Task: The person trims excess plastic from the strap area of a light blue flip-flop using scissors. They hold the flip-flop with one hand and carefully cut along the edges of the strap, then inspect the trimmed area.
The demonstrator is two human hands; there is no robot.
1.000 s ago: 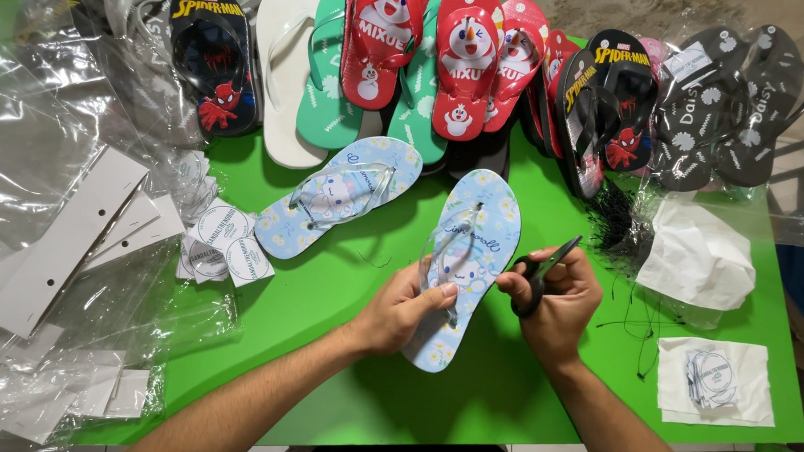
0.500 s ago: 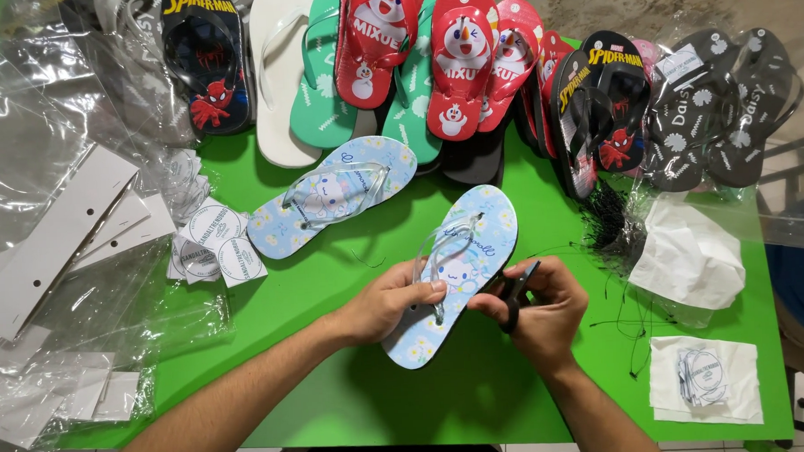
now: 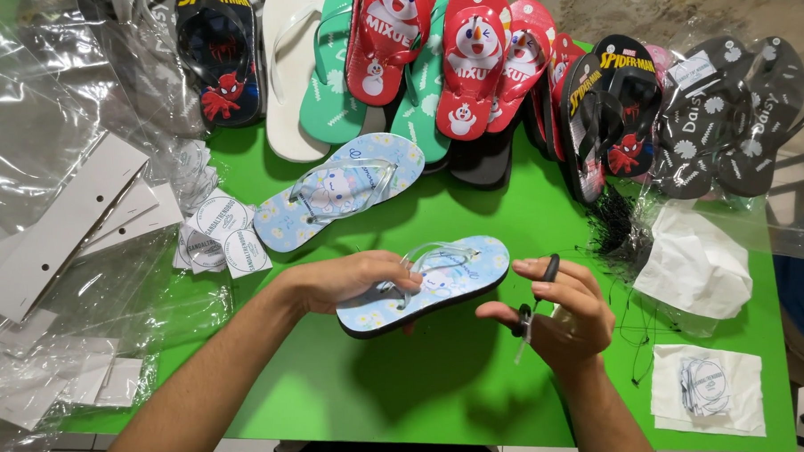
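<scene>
Two pale blue flip-flops with a cartoon print made up the pair in hand; one flip-flop (image 3: 426, 289) was lifted off the green table (image 3: 443, 394), tilted on its edge, while its mate (image 3: 341, 201) lay flat on the table just behind it, apart from both hands; the left hand (image 3: 355, 281) was closed over the heel end of the raised one, thumb under the sole and fingers (image 3: 402, 279) curled on top beside the clear strap; the right hand (image 3: 561, 314) sat just beside the toe end, not touching it, its fingers loosely bent through the black handles of a small pair of scissors (image 3: 534, 302); whether the blades were open or shut could not be told; thin black threads (image 3: 631, 289) lay scattered to the right, near a white bag (image 3: 697, 265); round white tags (image 3: 220, 237) lay in a heap to the left, by clear plastic wrappers (image 3: 51, 131); a row of other sandals (image 3: 468, 63), red, green, white and black, stood along the far edge; by my judgement the work on this pair was about midway, one flip-flop being handled and its mate lying loose, with no tag visible on either.
</scene>
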